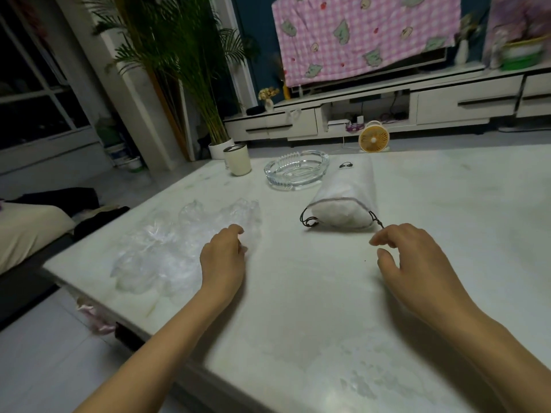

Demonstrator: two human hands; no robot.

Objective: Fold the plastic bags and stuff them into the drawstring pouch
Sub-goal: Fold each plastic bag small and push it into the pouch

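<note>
Crumpled clear plastic bags (167, 245) lie in a loose heap on the left part of the pale marble table (298, 293). My left hand (222, 257) hovers at the heap's right edge, fingers loosely curled, fingertips near the plastic; whether it touches I cannot tell. The white drawstring pouch (346, 198) lies on its side at the table's middle, bulging, with its mouth and black cord toward me. My right hand (408, 257) floats just right of and below the pouch mouth, fingers relaxed and holding nothing, a cord end close to its fingertips.
A glass ashtray (296, 171) and a white cup (237, 159) stand at the table's far side behind the bags. The table's left edge drops to the floor beside a sofa (26, 234). A small yellow fan (374, 140) sits on the floor beyond.
</note>
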